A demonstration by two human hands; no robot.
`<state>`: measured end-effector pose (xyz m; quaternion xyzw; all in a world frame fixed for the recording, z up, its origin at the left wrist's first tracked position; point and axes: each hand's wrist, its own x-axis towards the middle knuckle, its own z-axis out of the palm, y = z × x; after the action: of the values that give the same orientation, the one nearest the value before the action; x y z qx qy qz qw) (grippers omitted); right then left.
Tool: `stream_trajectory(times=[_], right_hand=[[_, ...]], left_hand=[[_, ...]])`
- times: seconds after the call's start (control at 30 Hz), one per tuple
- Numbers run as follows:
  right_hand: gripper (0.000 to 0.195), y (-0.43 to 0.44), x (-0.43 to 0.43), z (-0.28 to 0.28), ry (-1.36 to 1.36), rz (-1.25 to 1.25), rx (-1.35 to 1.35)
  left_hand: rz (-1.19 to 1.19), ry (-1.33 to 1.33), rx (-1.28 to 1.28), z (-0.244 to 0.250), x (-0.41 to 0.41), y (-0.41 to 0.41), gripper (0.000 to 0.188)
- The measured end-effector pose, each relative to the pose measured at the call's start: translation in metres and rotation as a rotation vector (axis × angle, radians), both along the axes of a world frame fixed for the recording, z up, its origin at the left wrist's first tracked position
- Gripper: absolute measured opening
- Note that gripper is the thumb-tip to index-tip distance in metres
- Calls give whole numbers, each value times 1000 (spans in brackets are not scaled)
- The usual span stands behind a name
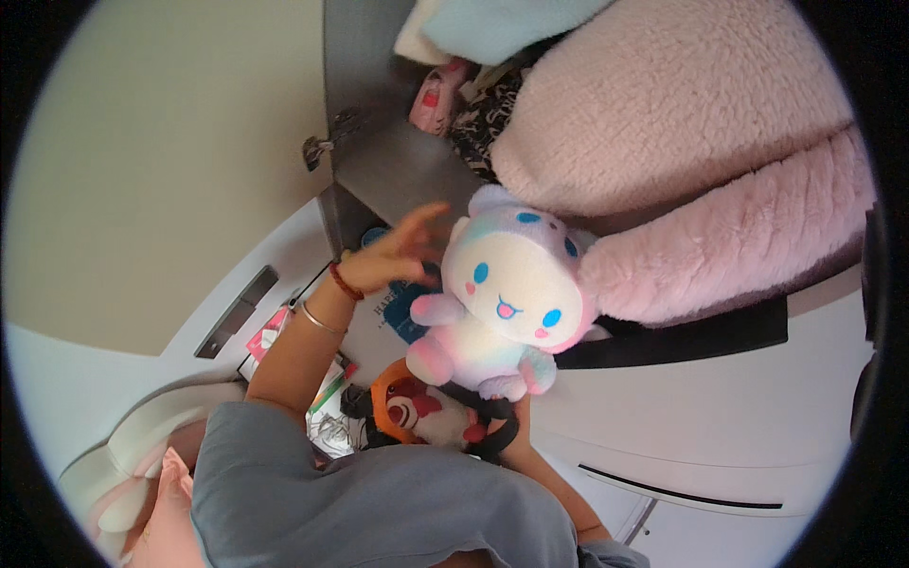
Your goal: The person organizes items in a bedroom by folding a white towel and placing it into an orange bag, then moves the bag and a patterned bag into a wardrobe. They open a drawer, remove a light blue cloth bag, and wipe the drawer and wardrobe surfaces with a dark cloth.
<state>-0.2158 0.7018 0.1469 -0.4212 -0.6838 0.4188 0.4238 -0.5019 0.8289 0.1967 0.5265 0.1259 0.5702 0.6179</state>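
A pastel plush toy [497, 298] with a cream face, blue eyes and an animal-shaped hood is propped up in front of me, tilted to one side. My left hand [398, 255] is beside its head with fingers spread and slightly blurred, holding nothing. From below, my right hand [523, 419] grips the toy near its feet; most of its fingers are hidden behind the plush. Close to my torso, under the pastel toy, is a smaller red-and-white plush bear [429, 415] in an orange hood. A black loop [501, 437] lies by my right wrist.
A fluffy pink cushion [724, 241] and a large pale fleece bundle [675, 99] fill the upper right. A pink pouch [433, 103] sits on a dark shelf behind. Boxes and a tissue pack [268, 334] lie left, near a hinged cabinet door [170, 156].
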Motion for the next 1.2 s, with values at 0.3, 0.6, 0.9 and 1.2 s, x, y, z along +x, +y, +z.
stream_trajectory(times=[0.3,0.6,0.9,1.2], right_hand=[[59,2,-19,60,210,179,-310],[36,4,-24,117,85,450,-214],[25,30,-67,193,623,537,-187],[12,111,-130,261,982,596,-148]], left_hand=[[-82,-70,-229,35,37,-47,64],[182,197,-328,49,89,53,52],[181,805,-266,17,49,69,50],[532,1,93,30,-52,-96,62]])
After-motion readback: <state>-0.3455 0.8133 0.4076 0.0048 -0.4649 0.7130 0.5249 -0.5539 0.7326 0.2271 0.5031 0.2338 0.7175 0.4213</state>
